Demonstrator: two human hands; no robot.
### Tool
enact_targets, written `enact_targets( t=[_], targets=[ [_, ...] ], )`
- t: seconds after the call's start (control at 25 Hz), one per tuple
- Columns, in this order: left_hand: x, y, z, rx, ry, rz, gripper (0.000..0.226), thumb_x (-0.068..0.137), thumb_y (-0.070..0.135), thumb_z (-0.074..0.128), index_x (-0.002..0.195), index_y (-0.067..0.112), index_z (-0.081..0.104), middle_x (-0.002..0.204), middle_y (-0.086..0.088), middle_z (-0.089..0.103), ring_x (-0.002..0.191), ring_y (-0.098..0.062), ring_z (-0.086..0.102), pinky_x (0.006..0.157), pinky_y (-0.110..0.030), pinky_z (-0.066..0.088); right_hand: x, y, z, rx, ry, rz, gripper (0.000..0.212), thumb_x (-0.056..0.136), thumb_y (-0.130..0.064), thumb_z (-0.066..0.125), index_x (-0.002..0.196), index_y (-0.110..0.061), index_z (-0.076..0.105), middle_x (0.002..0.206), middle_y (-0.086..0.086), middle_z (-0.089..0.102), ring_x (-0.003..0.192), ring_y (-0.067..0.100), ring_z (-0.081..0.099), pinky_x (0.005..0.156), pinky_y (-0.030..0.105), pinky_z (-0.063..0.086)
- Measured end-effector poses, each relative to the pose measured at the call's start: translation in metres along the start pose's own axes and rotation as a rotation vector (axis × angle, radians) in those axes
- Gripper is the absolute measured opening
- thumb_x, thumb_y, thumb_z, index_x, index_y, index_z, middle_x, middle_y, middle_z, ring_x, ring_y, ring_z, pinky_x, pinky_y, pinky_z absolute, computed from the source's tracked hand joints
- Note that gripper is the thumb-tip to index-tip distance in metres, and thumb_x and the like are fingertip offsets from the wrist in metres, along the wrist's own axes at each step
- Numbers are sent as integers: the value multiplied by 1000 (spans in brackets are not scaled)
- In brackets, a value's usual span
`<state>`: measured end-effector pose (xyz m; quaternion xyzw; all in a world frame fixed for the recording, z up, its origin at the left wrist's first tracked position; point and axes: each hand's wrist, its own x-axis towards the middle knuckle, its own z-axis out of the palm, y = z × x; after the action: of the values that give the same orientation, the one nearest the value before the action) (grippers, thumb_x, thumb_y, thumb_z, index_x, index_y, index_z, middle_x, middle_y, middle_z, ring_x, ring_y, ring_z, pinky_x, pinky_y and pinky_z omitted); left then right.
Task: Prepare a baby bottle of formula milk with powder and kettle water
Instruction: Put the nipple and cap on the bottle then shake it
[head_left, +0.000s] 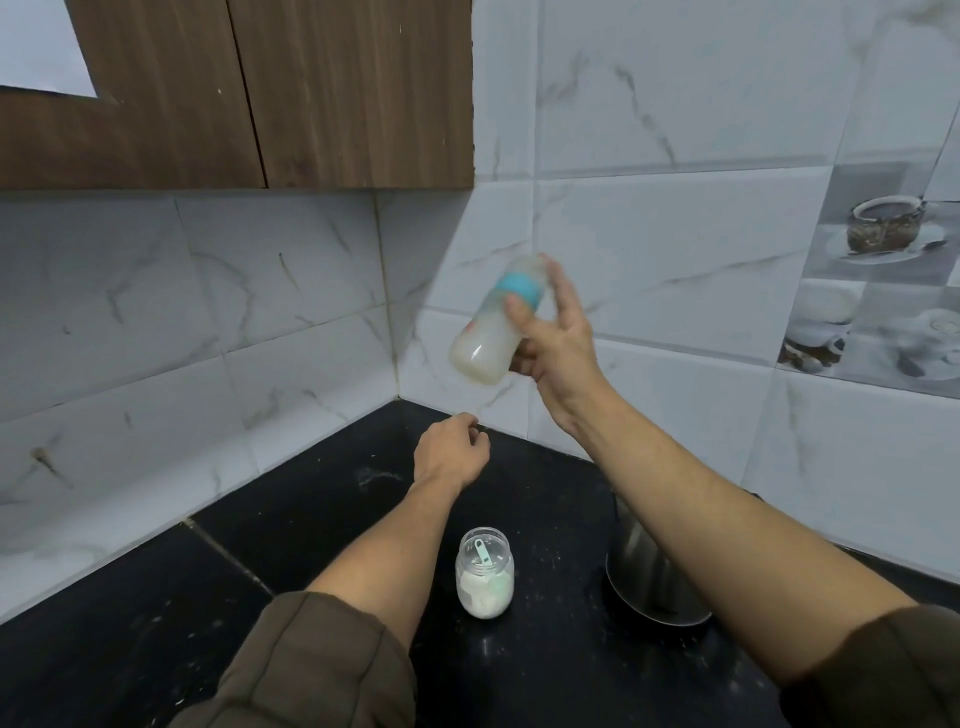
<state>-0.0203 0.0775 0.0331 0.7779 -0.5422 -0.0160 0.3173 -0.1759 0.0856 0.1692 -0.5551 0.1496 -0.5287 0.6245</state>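
Observation:
My right hand (558, 338) grips a baby bottle (493, 325) raised in front of the tiled wall, tilted with its teal collar and cap up and away. Milky white liquid fills the lower part, and the bottle looks motion-blurred. My left hand (451, 451) hovers below it over the black counter, fingers loosely curled with nothing in them. An open glass jar (484, 579) of white powder stands on the counter near me, with a pale green scoop inside it. A steel kettle (647, 582) stands to the jar's right, partly hidden by my right forearm.
The black stone counter (291, 525) runs into a corner of white marble-look tiles. A brown wooden cabinet (260, 93) hangs above at the left. White powder specks and a smear lie on the counter near the corner.

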Motion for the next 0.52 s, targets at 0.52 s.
enact_targets(
  t=[0.52],
  targets=[
    [-5,0,-3,6,7,0,29,100,30,57,121,17,71,112,-1,76,107,-25,68,88,-36,53,4,7,-8,132,-11,98,77,92,-30,75,157,-36,35,133,17,66,98,32,74,69,38,60]
  ],
)
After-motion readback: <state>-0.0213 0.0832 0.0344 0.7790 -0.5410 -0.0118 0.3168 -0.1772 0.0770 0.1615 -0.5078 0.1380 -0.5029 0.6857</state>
